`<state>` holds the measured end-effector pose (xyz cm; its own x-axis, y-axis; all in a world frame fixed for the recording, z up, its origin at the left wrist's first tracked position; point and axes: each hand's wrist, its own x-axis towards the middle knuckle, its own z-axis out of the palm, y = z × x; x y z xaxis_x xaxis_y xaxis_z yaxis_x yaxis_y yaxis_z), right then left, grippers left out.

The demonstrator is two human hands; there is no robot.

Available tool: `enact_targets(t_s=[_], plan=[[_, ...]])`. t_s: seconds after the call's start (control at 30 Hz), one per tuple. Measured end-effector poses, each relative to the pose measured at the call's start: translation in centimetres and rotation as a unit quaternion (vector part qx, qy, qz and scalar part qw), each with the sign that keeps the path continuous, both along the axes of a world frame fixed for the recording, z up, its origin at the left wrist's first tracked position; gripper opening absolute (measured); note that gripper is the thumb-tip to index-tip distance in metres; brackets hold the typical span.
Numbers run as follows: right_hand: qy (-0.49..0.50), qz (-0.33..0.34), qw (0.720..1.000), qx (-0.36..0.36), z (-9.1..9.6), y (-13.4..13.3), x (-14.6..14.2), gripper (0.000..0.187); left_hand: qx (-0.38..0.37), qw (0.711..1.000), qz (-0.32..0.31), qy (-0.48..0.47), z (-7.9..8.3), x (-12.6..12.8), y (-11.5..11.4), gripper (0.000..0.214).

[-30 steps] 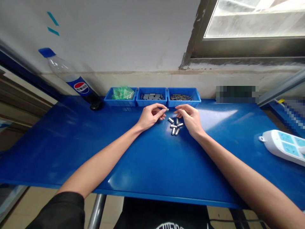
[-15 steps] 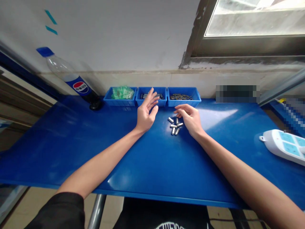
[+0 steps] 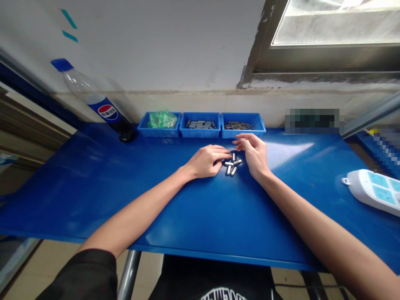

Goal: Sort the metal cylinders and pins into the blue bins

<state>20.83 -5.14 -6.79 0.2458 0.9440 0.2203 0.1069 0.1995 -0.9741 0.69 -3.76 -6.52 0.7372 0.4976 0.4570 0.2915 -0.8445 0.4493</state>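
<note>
Because they lie loose and close together, some crossing or touching, the small metal cylinders (image 3: 229,163) are liable to scatter: a fingertip pressing on one could nudge its neighbours, and any that are round enough could roll over the smooth blue tabletop (image 3: 187,216). A second likely fault, to judge by their smallness and shine: a piece slipping from a pinch.

Position: group on the tabletop between the two hands, five pieces plainly visible, nearer the left fingertips than the right.

Left hand (image 3: 208,161): palm down, fingers reaching over the group's near-left edge, thumb low and apart from them. Whether a piece is held beneath cannot be told.

Right hand (image 3: 256,154): beside the group, fingers loosely curled, partly open; nothing visible in its grasp.

Behind, in a row: left bin (image 3: 159,133), green packets; middle bin (image 3: 200,133), grey metal pieces; right bin (image 3: 243,133), thin brass-toned pieces, too small to identify.

Outlying: cola bottle (image 3: 108,110), far left; white power strip (image 3: 371,192), right edge, both well apart from the hands.
</note>
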Motion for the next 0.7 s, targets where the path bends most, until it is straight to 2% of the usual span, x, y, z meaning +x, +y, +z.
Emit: enact_targets(t_s=[0.13, 0.27, 0.4, 0.53, 0.7], plan=[[0.01, 0.007, 1.0, 0.003, 0.1, 0.0, -0.1, 0.017, 0.018, 0.999, 0.033, 0.0, 0.0, 0.1, -0.1, 0.032], [0.012, 0.011, 1.0, -0.001, 0.2, -0.1, -0.1, 0.017, -0.002, 0.999, 0.047, -0.017, -0.2, 0.1, 0.3, 0.025], [0.009, 0.011, 1.0, -0.007, 0.3, -0.1, -0.1, 0.018, -0.059, 0.99, 0.083, -0.097, -0.3, 0.1, 0.8, 0.023], [0.003, 0.015, 1.0, -0.011, 0.3, -0.1, -0.1, 0.018, -0.146, 0.964, 0.125, -0.183, -0.1, 0.0, 1.2, 0.021], [0.01, 0.021, 1.0, -0.006, 0.2, -0.1, -0.1, 0.016, -0.201, 0.94, 0.156, -0.226, -0.2, -0.3, 1.3, 0.021]])
